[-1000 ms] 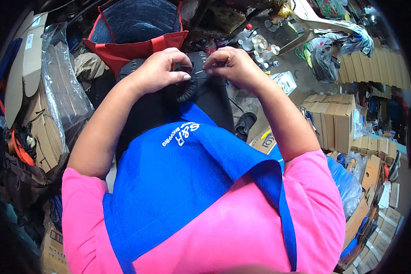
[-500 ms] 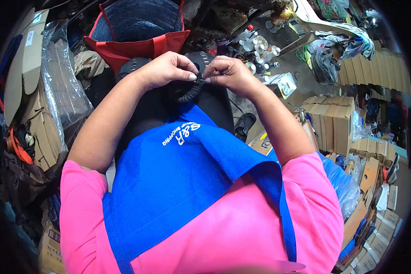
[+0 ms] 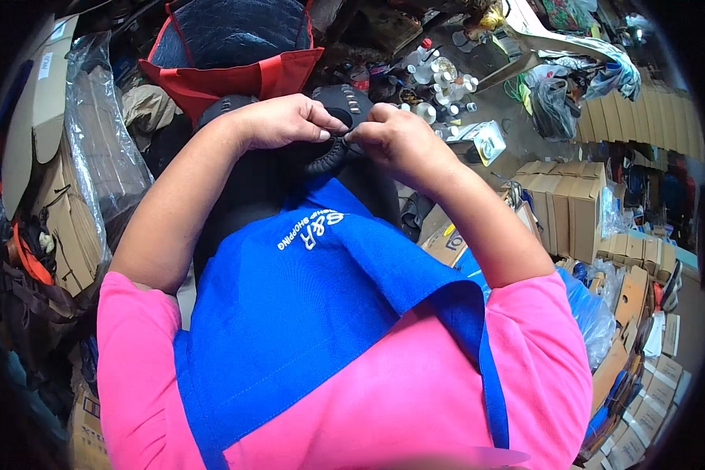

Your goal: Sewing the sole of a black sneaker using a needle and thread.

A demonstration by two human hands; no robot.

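Above my lap, a black piece with a thick ribbed, gathered edge (image 3: 325, 162) lies between my knees, partly hidden by my fingers. My left hand (image 3: 290, 121) reaches over it from the left, thumb and forefinger pinched at its upper edge. My right hand (image 3: 399, 139) meets it from the right with the fingers curled in and the thumb pressed close. The fingertips of both hands nearly touch. Whatever small thing is pinched between them is too small to make out. A blue apron (image 3: 290, 290) covers my front just below the black piece.
A red bag with silver lining (image 3: 231, 74) stands open beyond my left hand. Several white bottles (image 3: 442, 86) cluster beyond my right hand. Stacked cardboard (image 3: 560, 207) stands at the right; plastic-wrapped cardboard (image 3: 110, 141) leans at the left. A dark shoe (image 3: 417, 215) lies near my right forearm.
My right hand has turned and its fingers have curled in more, its back now facing up. My left hand has moved slightly down and left. Both pinches stay close together over the black piece.
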